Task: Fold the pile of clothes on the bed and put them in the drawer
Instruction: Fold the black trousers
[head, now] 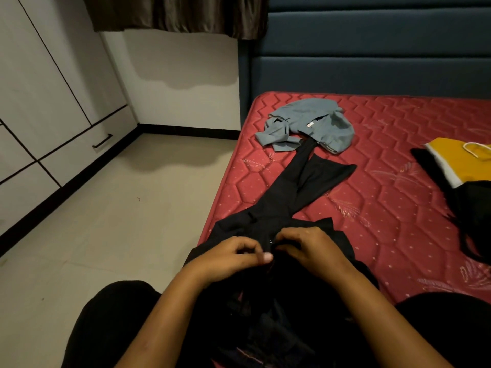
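Black trousers (pixel 300 187) lie stretched out on the red mattress (pixel 385 208), legs pointing toward the headboard, waist at the near edge. My left hand (pixel 233 256) and my right hand (pixel 313 248) meet at the waistband, and both pinch the black cloth with curled fingers around a small metal fastener. A crumpled grey-blue garment (pixel 313 126) lies beyond the trouser legs, over their ends. At the right edge sit a yellow and white garment (pixel 462 160) and a black garment (pixel 475 219).
White wardrobe doors with a low drawer and black handle (pixel 102 141) stand along the left wall. Bare tiled floor (pixel 119 208) lies between wardrobe and bed. A dark blue padded headboard (pixel 372 70) backs the bed. A brown curtain (pixel 180 14) hangs above.
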### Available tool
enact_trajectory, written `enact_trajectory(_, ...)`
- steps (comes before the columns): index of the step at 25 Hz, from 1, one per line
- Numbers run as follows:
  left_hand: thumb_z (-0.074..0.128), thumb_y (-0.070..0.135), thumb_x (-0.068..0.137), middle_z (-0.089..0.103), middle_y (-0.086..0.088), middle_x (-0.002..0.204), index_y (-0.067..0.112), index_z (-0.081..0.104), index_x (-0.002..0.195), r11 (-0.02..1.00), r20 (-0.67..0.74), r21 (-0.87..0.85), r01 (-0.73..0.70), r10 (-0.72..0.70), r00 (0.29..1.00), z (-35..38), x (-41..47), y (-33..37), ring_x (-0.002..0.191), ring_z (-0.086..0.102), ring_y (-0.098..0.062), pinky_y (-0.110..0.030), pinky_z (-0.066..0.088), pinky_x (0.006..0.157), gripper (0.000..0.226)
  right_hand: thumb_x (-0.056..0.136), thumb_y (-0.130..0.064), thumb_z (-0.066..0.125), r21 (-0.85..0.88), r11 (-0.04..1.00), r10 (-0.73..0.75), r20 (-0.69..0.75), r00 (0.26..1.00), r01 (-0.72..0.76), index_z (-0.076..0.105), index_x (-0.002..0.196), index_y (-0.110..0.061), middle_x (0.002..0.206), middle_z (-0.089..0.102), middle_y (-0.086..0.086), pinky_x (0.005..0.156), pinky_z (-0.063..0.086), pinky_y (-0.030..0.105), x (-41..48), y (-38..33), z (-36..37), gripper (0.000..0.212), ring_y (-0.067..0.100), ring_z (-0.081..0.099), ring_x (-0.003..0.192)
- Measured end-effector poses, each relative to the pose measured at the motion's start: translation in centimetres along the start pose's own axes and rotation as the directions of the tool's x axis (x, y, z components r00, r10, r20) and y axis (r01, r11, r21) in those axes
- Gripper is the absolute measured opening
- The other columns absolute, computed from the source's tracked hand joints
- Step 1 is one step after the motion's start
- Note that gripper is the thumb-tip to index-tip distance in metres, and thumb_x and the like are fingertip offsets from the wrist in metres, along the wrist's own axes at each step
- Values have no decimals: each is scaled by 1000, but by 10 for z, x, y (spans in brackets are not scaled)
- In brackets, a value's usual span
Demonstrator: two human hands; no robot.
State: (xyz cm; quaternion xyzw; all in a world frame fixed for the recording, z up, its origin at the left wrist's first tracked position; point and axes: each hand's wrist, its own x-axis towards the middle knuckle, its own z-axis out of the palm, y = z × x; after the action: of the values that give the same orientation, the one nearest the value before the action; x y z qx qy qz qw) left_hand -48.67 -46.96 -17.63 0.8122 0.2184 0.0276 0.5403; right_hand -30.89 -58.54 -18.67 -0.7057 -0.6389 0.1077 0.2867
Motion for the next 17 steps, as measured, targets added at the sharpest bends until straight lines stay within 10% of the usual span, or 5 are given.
enact_trajectory(5,63,34,91,42,5,61,19,58,87,994,-156,-79,75,-87,984,23,12,-4,57,37,-9,-28,33,57,17,77,-54,44,-20,1000,6,-18,1000,-6,58,98,-33,90,69,-15,71,53,38,-2,5,2,32,6,66,83)
enact_trajectory(9,57,29,95,58,3,77,19,65,91,968,-245,-250,-2,-61,968,23,12,-3,74,51,-7,-29,41,74,14,81,-40,64,44,999,14,-46,999,-12,57,89,-27,85,68,-14,69,52,38,0,8,-3,17,5,66,79)
enact_trajectory(17,58,28,89,73,5,97,21,71,107,946,-338,319,-54,167,926,26,10,-3,90,67,-7,-30,50,84,24,79,-41,69,-70,994,84,84,993,-78,45,86,-34,80,62,-17,71,50,39,-2,5,-7,26,9,62,80)
